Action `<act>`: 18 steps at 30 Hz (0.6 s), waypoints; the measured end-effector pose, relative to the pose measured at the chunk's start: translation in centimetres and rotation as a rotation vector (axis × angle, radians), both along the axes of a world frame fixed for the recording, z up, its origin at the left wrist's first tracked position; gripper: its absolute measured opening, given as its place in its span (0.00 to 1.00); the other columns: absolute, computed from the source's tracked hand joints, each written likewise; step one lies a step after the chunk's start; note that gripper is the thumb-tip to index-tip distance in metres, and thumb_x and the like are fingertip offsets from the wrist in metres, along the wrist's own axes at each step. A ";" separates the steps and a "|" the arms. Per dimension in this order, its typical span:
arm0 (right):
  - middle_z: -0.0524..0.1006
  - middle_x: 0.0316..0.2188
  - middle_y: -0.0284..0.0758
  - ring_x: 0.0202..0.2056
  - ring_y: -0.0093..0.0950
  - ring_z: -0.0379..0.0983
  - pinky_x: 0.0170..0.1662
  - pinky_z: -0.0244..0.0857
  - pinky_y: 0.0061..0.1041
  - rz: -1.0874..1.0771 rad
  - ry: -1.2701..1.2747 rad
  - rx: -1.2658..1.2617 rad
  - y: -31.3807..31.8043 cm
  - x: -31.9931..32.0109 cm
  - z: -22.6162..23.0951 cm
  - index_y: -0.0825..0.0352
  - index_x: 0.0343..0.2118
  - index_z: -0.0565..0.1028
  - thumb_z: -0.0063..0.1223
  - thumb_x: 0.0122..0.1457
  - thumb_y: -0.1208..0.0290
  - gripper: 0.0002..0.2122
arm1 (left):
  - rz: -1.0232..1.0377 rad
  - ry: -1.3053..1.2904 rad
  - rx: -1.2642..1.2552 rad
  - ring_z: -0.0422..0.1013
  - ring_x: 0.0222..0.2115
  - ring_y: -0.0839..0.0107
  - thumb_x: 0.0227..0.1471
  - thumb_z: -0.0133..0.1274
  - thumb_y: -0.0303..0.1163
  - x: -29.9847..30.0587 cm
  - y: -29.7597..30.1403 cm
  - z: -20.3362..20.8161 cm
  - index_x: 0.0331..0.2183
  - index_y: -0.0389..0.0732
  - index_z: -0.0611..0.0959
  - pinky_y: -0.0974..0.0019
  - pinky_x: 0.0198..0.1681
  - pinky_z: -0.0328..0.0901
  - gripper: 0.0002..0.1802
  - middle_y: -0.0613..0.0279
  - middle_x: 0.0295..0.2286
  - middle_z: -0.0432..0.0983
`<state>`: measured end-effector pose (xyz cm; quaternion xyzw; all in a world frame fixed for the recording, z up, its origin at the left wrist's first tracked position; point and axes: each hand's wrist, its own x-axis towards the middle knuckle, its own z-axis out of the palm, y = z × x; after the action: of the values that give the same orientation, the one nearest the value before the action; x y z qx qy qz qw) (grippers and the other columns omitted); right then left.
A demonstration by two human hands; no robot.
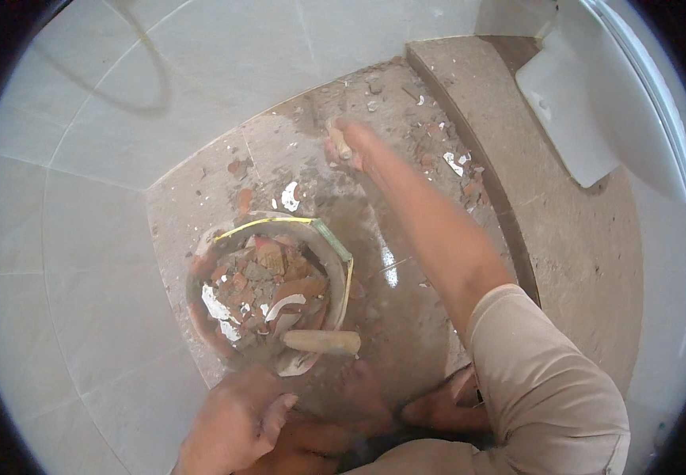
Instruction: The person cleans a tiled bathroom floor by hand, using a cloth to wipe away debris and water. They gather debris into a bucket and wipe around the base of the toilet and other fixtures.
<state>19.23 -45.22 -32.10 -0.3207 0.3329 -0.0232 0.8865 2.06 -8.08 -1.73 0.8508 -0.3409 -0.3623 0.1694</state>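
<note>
My right hand [351, 144] reaches far out over the dusty floor. It is closed around the wooden handle [344, 150] of a tool whose working end I cannot make out. My left hand [236, 419] is low down, close to the near rim of a round bucket [335, 249]; its curled fingers are blurred. Broken tile, mortar and white shards fill the bucket as rubble [260, 277]. A second wooden handle [323, 342] lies across the near right of the rim. A yellow strap and a green strip run along the bucket's edge.
White shards [290, 196] and reddish bits lie scattered on the floor [256, 154]. More debris [469, 178] gathers against a raised concrete step [580, 245] on the right, where a white toilet [572, 103] stands. Grey tiled walls [97, 261] border the left and back. My foot [362, 388] is beside the bucket.
</note>
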 end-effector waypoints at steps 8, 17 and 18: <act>0.71 0.32 0.39 0.26 0.31 0.71 0.23 0.68 0.34 -0.283 -0.087 0.124 2.3 2.1 -1.7 0.65 0.49 0.65 0.36 0.75 0.53 0.18 | -0.105 0.066 0.012 0.75 0.36 0.41 0.55 0.60 0.28 1.4 -1.7 -1.6 0.39 0.36 0.83 0.47 0.40 0.71 0.09 0.45 0.34 0.78; 0.71 0.30 0.38 0.26 0.34 0.70 0.27 0.68 0.37 -0.613 -0.194 0.324 4.4 10.7 -0.3 0.65 0.44 0.67 0.33 0.76 0.47 0.22 | -0.139 0.084 -0.006 0.75 0.45 0.37 0.57 0.58 0.26 3.3 -4.0 -1.3 0.43 0.32 0.83 0.44 0.50 0.69 0.12 0.37 0.43 0.79; 0.73 0.31 0.40 0.26 0.35 0.72 0.28 0.70 0.39 -0.610 -0.134 0.252 2.8 11.1 -1.2 0.67 0.46 0.68 0.33 0.75 0.47 0.23 | -0.137 0.067 -0.042 0.75 0.45 0.36 0.57 0.58 0.26 3.4 -4.4 -1.5 0.42 0.32 0.83 0.44 0.50 0.69 0.12 0.37 0.43 0.79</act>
<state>30.32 -42.39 -33.35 -0.0920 0.3548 -0.2671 0.8912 5.43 -12.46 -3.21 0.8091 -0.3998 -0.3942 0.1735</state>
